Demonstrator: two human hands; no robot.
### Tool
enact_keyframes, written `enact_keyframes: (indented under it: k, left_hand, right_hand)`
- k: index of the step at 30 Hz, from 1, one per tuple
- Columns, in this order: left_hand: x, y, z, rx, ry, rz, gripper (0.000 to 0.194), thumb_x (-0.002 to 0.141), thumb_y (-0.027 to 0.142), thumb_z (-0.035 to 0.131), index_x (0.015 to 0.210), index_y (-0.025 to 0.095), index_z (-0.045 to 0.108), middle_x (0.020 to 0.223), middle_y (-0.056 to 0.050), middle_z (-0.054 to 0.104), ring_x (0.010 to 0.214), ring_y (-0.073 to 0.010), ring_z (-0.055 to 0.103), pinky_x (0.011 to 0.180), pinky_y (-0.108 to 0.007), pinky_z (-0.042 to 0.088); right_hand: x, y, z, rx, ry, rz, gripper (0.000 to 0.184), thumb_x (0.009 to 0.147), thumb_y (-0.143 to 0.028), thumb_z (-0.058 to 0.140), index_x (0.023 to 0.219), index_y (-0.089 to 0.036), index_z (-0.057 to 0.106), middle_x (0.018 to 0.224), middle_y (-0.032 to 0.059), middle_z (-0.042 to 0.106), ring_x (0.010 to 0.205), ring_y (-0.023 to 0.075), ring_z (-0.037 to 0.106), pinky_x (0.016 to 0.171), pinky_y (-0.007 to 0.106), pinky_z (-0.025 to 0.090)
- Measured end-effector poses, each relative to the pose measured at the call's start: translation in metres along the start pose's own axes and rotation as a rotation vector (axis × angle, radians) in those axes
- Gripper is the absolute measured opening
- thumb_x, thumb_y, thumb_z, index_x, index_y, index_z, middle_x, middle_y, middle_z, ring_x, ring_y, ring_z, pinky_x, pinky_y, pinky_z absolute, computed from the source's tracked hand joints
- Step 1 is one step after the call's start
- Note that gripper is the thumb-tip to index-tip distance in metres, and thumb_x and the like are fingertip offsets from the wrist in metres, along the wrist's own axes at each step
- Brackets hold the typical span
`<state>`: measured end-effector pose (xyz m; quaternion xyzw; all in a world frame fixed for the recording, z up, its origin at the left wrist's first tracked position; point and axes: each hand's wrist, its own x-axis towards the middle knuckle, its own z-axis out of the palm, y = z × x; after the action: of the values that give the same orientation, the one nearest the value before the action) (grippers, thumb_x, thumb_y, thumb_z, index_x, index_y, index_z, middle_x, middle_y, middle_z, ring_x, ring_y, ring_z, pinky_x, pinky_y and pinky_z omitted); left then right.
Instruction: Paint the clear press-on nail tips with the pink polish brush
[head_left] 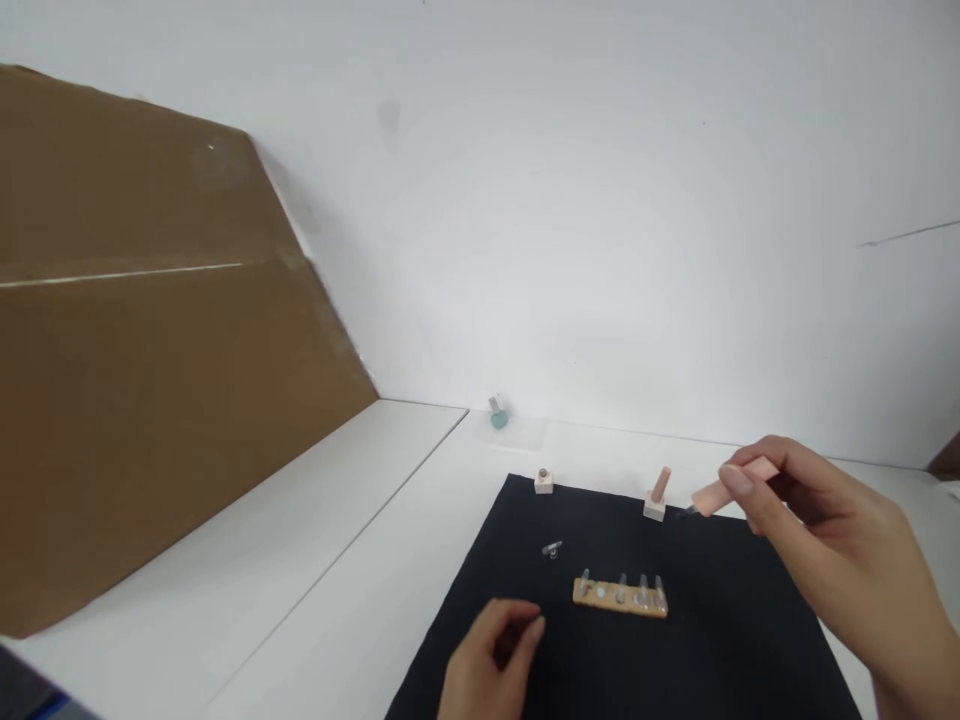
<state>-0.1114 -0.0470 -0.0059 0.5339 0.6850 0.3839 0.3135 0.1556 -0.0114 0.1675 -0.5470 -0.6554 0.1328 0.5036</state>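
My right hand (817, 550) pinches a pink-handled brush (731, 488) between thumb and fingers. Its dark, slightly blurred tip points left, close to a white block (654, 508) from which a pink stick (661, 485) rises at a slant. At the front of the black mat, my left hand (491, 660) is curled with thumb and index tips close together. Anything between those tips is too small to make out. To its right lies a wooden strip (611, 597) bearing several clear nail tips (643, 588). Another clear nail tip (552, 548) sits on a small stand beyond my left hand.
A second white block (544, 484) with a small metallic piece is at the back left corner of the black mat (600, 670). A small teal bottle (499, 419) leans near the white wall. Brown cardboard (150, 350) stands along the left side of the white table (360, 560).
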Motion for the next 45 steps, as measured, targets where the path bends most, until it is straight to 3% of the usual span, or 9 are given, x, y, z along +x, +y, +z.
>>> enact_keyframes:
  k: [4, 11, 16, 21, 26, 32, 35, 40, 45]
  left_hand:
    - [0.032, 0.023, -0.012, 0.06, -0.105, -0.018, 0.015, 0.075, 0.031, 0.065, 0.07, 0.022, 0.076, 0.072, -0.002, 0.074, 0.072, -0.0242, 0.069, 0.069, -0.031, 0.051]
    - [0.022, 0.037, 0.019, 0.061, -0.169, 0.015, 0.02, 0.073, 0.021, 0.067, 0.083, 0.026, 0.084, 0.073, 0.001, 0.068, 0.069, -0.0211, 0.064, 0.066, -0.029, 0.045]
    - [0.033, 0.03, 0.006, 0.054, -0.091, -0.002, 0.012, 0.077, 0.024, 0.064, 0.07, 0.021, 0.073, 0.073, -0.001, 0.069, 0.073, -0.0223, 0.065, 0.07, -0.031, 0.047]
    - [0.07, 0.019, 0.002, -0.048, -0.159, -0.078, 0.029, 0.074, 0.027, 0.07, 0.1, 0.015, 0.077, 0.067, 0.003, 0.066, 0.052, -0.015, 0.059, 0.053, -0.027, 0.047]
    - [0.086, 0.021, 0.011, -0.113, -0.265, -0.108, 0.016, 0.069, 0.028, 0.077, 0.077, 0.014, 0.075, 0.05, 0.008, 0.057, 0.036, -0.0094, 0.049, 0.04, -0.023, 0.037]
    - [0.079, 0.016, 0.012, -0.126, -0.203, -0.029, 0.025, 0.075, 0.042, 0.073, 0.076, 0.018, 0.067, 0.059, 0.007, 0.058, 0.039, -0.0104, 0.05, 0.042, -0.024, 0.038]
    - [0.073, 0.015, 0.012, -0.099, -0.166, 0.018, 0.023, 0.085, 0.041, 0.059, 0.082, 0.019, 0.066, 0.063, 0.003, 0.061, 0.047, -0.0144, 0.056, 0.048, -0.026, 0.045]
    - [0.064, 0.01, 0.004, 0.012, -0.054, 0.153, 0.012, 0.08, 0.028, 0.062, 0.074, 0.021, 0.07, 0.087, -0.006, 0.066, 0.088, -0.0279, 0.065, 0.086, -0.044, 0.052]
    - [0.047, 0.001, -0.005, 0.03, -0.004, 0.222, 0.04, 0.078, 0.026, 0.066, 0.116, 0.022, 0.075, 0.12, -0.011, 0.065, 0.115, -0.0346, 0.062, 0.104, -0.052, 0.048]
  right_hand:
    - [0.0, 0.004, 0.0, -0.008, 0.017, -0.01, 0.032, 0.096, -0.055, 0.062, 0.075, -0.031, 0.068, 0.072, -0.0001, 0.076, 0.053, 0.0177, 0.058, 0.065, 0.029, 0.057]
    - [0.0, 0.004, -0.002, -0.056, 0.009, -0.022, 0.032, 0.096, -0.055, 0.061, 0.077, -0.03, 0.068, 0.073, 0.0005, 0.077, 0.054, 0.0185, 0.061, 0.059, 0.029, 0.054]
    - [-0.001, 0.002, 0.001, -0.051, 0.027, -0.016, 0.031, 0.096, -0.055, 0.061, 0.076, -0.031, 0.068, 0.073, -0.0001, 0.077, 0.055, 0.0193, 0.062, 0.061, 0.03, 0.055]
    - [-0.001, 0.004, 0.001, -0.045, 0.044, -0.022, 0.031, 0.097, -0.053, 0.061, 0.076, -0.031, 0.068, 0.072, 0.0001, 0.077, 0.049, 0.0177, 0.057, 0.059, 0.03, 0.053]
    - [0.0, 0.001, 0.0, -0.028, 0.004, -0.005, 0.034, 0.096, -0.055, 0.062, 0.074, -0.03, 0.067, 0.073, -0.0008, 0.077, 0.059, 0.0184, 0.064, 0.062, 0.028, 0.054]
    - [0.0, 0.0, 0.004, -0.022, -0.005, 0.023, 0.033, 0.096, -0.053, 0.063, 0.073, -0.03, 0.067, 0.074, -0.0013, 0.077, 0.062, 0.0183, 0.067, 0.06, 0.027, 0.053]
    - [-0.001, 0.001, 0.008, -0.009, -0.028, 0.028, 0.031, 0.096, -0.051, 0.063, 0.074, -0.03, 0.066, 0.074, -0.0019, 0.077, 0.063, 0.0177, 0.066, 0.065, 0.027, 0.054]
    - [-0.001, 0.004, 0.014, -0.002, -0.037, 0.044, 0.034, 0.095, -0.056, 0.064, 0.075, -0.029, 0.066, 0.074, -0.0022, 0.077, 0.066, 0.0181, 0.068, 0.072, 0.027, 0.055]
    - [-0.001, 0.003, 0.016, -0.011, -0.046, 0.044, 0.039, 0.096, -0.059, 0.061, 0.072, -0.028, 0.066, 0.074, -0.0024, 0.076, 0.064, 0.017, 0.065, 0.071, 0.026, 0.053]
